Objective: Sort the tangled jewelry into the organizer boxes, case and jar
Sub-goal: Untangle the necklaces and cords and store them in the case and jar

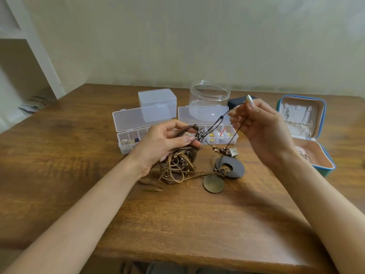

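Jewelry tangle (pixel 178 165) partly hidden by gripping left hand (pixel 158 144); cords indistinguishable

**Views:** one, head.

**Mount:** wide-angle camera worn on the person's head.

**Facing:** forward and down across the desk (pixel 177 224) toward the wall (pixel 197 46) behind it.

**Range:** close. Both forearms enter from the bottom corners. The left hand (pixel 158 147) and right hand (pixel 264 131) fall near frame centre.

**Coverage:** the desk's near edge lies along the bottom of the frame. Its far edge meets the wall above mid-height. A white shelf unit (pixel 25 62) stands at the left margin.

**Distortion:** the shelf unit's uprights lean toward the frame edge.
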Action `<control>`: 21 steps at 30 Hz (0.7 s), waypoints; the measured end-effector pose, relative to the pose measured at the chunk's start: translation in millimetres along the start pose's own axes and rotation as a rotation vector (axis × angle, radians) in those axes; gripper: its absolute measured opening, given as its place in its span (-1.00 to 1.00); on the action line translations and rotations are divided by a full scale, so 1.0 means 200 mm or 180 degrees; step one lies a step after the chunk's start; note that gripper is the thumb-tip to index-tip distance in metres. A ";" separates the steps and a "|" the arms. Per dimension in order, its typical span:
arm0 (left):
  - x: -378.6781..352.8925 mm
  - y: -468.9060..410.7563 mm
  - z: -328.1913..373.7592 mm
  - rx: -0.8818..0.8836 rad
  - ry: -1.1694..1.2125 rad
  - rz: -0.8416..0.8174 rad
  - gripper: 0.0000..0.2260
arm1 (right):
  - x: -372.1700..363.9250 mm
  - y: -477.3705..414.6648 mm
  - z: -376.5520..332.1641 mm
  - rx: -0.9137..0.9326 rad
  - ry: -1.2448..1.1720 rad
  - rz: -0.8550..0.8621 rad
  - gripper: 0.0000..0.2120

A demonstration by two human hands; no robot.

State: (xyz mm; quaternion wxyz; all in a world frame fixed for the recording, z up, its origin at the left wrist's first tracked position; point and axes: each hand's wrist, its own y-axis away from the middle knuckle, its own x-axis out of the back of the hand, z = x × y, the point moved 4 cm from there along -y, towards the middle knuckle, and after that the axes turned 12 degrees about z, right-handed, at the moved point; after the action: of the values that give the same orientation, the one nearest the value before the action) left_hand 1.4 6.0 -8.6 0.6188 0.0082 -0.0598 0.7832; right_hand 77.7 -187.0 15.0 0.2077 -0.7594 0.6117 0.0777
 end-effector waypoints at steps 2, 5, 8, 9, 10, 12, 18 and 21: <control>0.01 0.00 0.00 -0.0018 -0.0227 0.0144 -0.84 | 0.00 -0.01 0.00 -0.0065 -0.0132 0.0026 -0.86; 0.03 -0.01 -0.01 -0.0182 -0.0632 0.0484 -0.86 | 0.00 -0.01 -0.01 -0.0092 -0.0239 0.0039 -0.84; 0.03 -0.01 0.00 -0.0736 -0.1412 0.0842 -0.81 | -0.01 0.00 -0.01 -0.0111 -0.0135 -0.0033 -0.87; 0.03 -0.02 -0.01 -0.0862 -0.1758 0.0940 -0.80 | -0.02 0.01 -0.01 -0.0118 -0.0108 -0.0070 -0.87; 0.03 -0.02 -0.02 -0.0982 -0.2107 0.1044 -0.79 | -0.02 0.01 -0.01 -0.0122 -0.0098 -0.0105 -0.87; 0.03 -0.03 -0.01 -0.1384 -0.2531 0.1237 -0.83 | -0.04 0.02 -0.01 -0.0119 -0.0124 -0.0167 -0.86; -0.05 0.00 -0.01 -0.1714 -0.2507 0.0548 -0.82 | -0.06 0.03 -0.02 -0.0041 -0.0148 -0.0437 -0.84; -0.06 -0.02 -0.05 -0.1432 -0.2940 0.0389 -0.75 | -0.07 0.03 -0.03 -0.0065 -0.0332 -0.0477 -0.85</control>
State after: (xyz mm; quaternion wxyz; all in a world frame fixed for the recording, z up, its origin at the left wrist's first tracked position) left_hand 8.0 -2.8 -19.3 0.4675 0.2164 -0.4941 0.7004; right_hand 66.8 -177.4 24.8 0.2368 -0.8000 0.5407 0.1076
